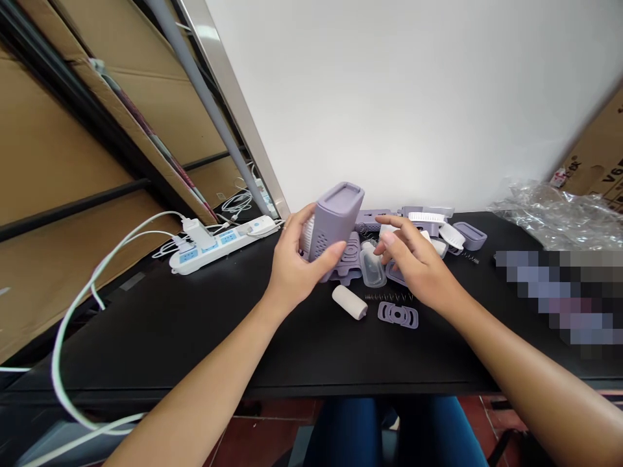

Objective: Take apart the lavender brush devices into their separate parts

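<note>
My left hand (296, 259) is wrapped round a purple plastic housing (335, 217), held tilted above the table, with white bristles on its left side. To the right, my right hand (411, 253) hovers over the parts with its fingers apart and nothing in them. Below the hands lie a white roller (349, 303), a flat purple plate (398, 315) with cutouts and a thin spring (389, 297). A translucent container (373, 267) sits between the hands, beside purple parts partly hidden by the housing.
White brushes (451, 237) and a purple tray (470, 235) lie at the back right of the black table (195, 337). A power strip (224, 243) with white cables is at the left. Clear plastic wrap (559, 214) and a cardboard box (596, 155) are at the right.
</note>
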### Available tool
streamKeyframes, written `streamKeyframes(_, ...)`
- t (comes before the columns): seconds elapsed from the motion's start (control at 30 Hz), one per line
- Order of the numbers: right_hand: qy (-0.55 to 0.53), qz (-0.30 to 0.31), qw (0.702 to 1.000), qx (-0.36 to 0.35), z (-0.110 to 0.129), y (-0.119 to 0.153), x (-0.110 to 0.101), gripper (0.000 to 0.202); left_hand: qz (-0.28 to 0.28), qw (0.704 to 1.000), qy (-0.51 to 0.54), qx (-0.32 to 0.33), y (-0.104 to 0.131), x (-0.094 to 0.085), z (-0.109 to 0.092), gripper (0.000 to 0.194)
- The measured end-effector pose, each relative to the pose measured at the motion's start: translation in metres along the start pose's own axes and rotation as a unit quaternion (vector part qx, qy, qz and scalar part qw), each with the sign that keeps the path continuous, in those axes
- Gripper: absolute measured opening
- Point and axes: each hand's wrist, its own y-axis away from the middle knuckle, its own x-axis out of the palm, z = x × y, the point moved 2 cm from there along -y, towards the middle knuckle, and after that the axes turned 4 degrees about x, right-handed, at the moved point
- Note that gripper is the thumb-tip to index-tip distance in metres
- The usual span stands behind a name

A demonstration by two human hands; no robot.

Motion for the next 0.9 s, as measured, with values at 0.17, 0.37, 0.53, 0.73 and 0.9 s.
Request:
streamKeyframes(0.17,-0.095,0.033,0.993,0.062,-0.001,-0.003,0.001,0.052,0.018,0.920,-0.301,0.250,0.004,-0.001,-0.009,0.091)
streamKeyframes(0.37,-0.079,0.039,0.991,0.102,0.000,-0.004,0.000,0.042,0.053,0.833,-0.383,0.396,0.006,0.005,-0.015,0.084)
streamKeyframes(0.53,-0.037,0.059,0.991,0.116,-0.002,-0.005,-0.001,0.038,0.059,0.830,-0.384,0.400,0.008,0.006,-0.010,0.075)
streamKeyframes(0.73,-0.028,0.086,0.990,0.104,-0.002,-0.005,-0.002,0.029,0.057,0.823,-0.385,0.413,0.007,0.006,-0.010,0.077)
streamKeyframes(0.9,-0.011,0.081,0.991,0.107,-0.002,-0.005,-0.002,0.028,0.064,0.829,-0.382,0.404,0.006,0.005,-0.011,0.077)
